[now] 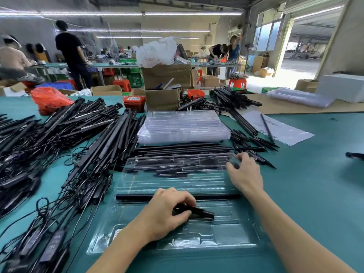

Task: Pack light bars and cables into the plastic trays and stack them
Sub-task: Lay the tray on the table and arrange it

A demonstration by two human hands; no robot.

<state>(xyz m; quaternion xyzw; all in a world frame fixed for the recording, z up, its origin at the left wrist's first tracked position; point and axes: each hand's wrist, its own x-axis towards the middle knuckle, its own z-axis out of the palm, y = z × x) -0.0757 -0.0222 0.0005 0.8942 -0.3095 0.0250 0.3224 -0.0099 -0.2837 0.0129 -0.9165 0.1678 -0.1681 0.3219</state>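
Observation:
A clear plastic tray (226, 233) lies open on the green table in front of me. One black light bar (134, 197) rests across its upper slot. My left hand (167, 211) is shut on a short black part (201, 212) and holds it over the tray's middle compartment. My right hand (245, 173) grips the tray's far right corner. Just beyond, a second tray (177, 164) holds black parts, and loose light bars (183, 148) lie past it. A stack of clear trays (183, 125) sits behind those.
Heaps of black light bars with cables (59, 134) cover the table's left side, more (232, 99) at the back right. Cardboard boxes (163, 99), red bins (134, 102) and a white sheet (279, 127) stand beyond. People work at far tables.

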